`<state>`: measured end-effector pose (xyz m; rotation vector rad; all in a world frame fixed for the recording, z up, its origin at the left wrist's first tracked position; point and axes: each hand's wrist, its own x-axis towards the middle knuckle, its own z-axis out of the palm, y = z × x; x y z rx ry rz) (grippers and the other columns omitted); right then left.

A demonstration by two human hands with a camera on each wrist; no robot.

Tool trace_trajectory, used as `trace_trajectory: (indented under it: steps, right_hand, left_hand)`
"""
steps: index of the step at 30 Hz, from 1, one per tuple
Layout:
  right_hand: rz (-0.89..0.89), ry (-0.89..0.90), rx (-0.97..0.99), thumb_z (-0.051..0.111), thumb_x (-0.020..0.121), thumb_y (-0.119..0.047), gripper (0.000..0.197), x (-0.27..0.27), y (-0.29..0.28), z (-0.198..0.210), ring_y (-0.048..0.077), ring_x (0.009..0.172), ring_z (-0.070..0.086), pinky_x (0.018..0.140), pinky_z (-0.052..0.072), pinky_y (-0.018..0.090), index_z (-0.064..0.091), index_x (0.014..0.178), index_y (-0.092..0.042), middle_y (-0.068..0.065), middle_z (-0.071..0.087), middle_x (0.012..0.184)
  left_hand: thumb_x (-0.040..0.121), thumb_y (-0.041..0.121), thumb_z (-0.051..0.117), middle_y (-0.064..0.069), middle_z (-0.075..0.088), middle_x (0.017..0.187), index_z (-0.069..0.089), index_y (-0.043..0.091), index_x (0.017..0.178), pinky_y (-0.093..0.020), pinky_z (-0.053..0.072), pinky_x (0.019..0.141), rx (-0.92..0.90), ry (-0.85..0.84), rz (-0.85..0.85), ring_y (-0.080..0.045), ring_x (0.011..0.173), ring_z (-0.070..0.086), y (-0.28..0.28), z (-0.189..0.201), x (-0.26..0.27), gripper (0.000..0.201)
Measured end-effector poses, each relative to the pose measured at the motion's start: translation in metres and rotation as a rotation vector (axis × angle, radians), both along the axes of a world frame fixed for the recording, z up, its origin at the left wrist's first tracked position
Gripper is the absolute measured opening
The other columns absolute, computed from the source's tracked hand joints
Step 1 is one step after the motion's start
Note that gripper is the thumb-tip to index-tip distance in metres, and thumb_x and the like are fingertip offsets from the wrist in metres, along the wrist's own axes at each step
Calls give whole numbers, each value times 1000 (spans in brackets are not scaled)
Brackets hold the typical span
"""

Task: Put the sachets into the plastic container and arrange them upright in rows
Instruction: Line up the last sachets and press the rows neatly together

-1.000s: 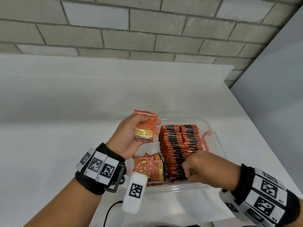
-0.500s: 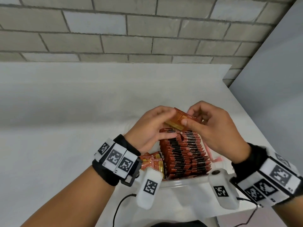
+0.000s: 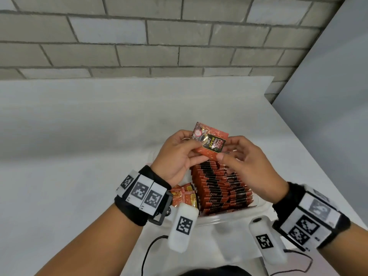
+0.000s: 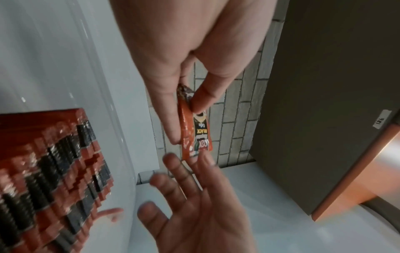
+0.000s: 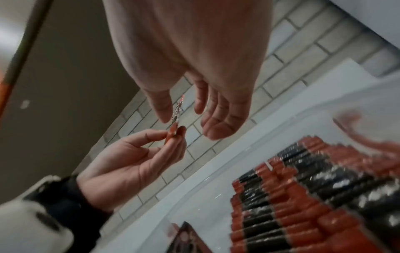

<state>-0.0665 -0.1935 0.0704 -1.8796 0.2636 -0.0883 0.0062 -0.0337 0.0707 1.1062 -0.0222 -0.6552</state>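
Note:
An orange-and-black coffee sachet is held face-up above the clear plastic container. My left hand pinches its left side between thumb and fingers, as the left wrist view shows on the sachet. My right hand touches the sachet's lower right corner with its thumb. In the right wrist view its fingers stay apart from the sachet's edge. Upright rows of sachets fill the container's right part. A few loose sachets lie flat at its left.
The container sits on a white table near its front right. A brick wall runs behind and a grey panel stands at the right. An orange handle is on the container's side. A black cable trails by my left forearm.
My right hand left the rows and came up to the sachet in my left hand. The sachet has been turned from its gold back to its printed front.

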Motion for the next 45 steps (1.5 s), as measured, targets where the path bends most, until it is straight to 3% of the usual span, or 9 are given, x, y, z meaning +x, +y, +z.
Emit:
trace_trajectory:
  steps: [5,12,15,17,19,27,32,38,45]
  right_hand:
    - [-42,23,236,62,88,-4,7,2,-3,7,15,73,63,58,52,21,63,83,-9,7,70,85]
    - [448,44,-532,55,94,-13,14,-21,-24,8,10,81,61,68,46,17,67,101,-16,-4,62,91]
    - [682,127,-616,56,94,-12,15,-29,-20,2,3,84,58,74,46,16,67,105,-13,-13,61,88]
    - [751,201,-605,55,95,-12,17,-30,-16,-1,1,84,58,76,48,18,67,105,-15,-16,61,89]
    - [780,232,-615,55,94,-12,18,-29,-15,-4,4,87,58,78,48,22,68,107,-17,-11,65,95]
    - [799,213,-778,46,96,-13,27,-34,-8,-14,14,90,56,80,44,28,70,108,-13,2,62,101]
    - [803,235,-851,47,97,-14,28,-32,-2,-10,10,97,53,85,42,22,66,116,-20,-4,60,106]
    - [819,262,-972,52,93,-13,15,-28,3,-11,12,87,57,78,48,31,66,97,-17,-5,64,95]
    - [866,287,-999,54,90,-9,16,-19,9,-12,14,86,58,77,49,29,69,92,-15,-2,63,94]
  left_hand:
    - [91,8,55,-5,67,89,56,11,92,-32,54,77,137,38,-89,-19,85,67,-3,-5,-11,3]
    - [91,33,52,-11,53,96,55,15,99,-43,45,84,301,312,-145,-25,87,55,13,-21,-13,20]
    - [90,35,52,-16,48,111,45,13,117,-59,36,101,294,405,-200,-37,112,52,11,-25,-17,35]
    - [93,33,51,-14,50,104,48,11,108,-58,37,97,281,426,-215,-33,101,55,8,-25,-21,27]
    - [96,31,47,-9,53,91,51,15,92,-55,37,90,274,443,-216,-28,88,55,1,-26,-25,17]
    - [97,50,40,-7,61,115,56,25,102,-64,29,105,288,457,-269,-32,121,51,-17,-34,-29,30]
    - [99,45,38,1,53,75,54,24,80,-47,36,84,372,414,-224,-18,73,52,-19,-29,-28,33]
    - [97,52,37,-4,64,106,59,29,105,-67,32,101,318,441,-259,-31,113,56,-20,-43,-28,33]
    - [97,55,35,-4,65,104,62,28,94,-69,32,101,295,448,-243,-35,118,54,-20,-49,-28,38]
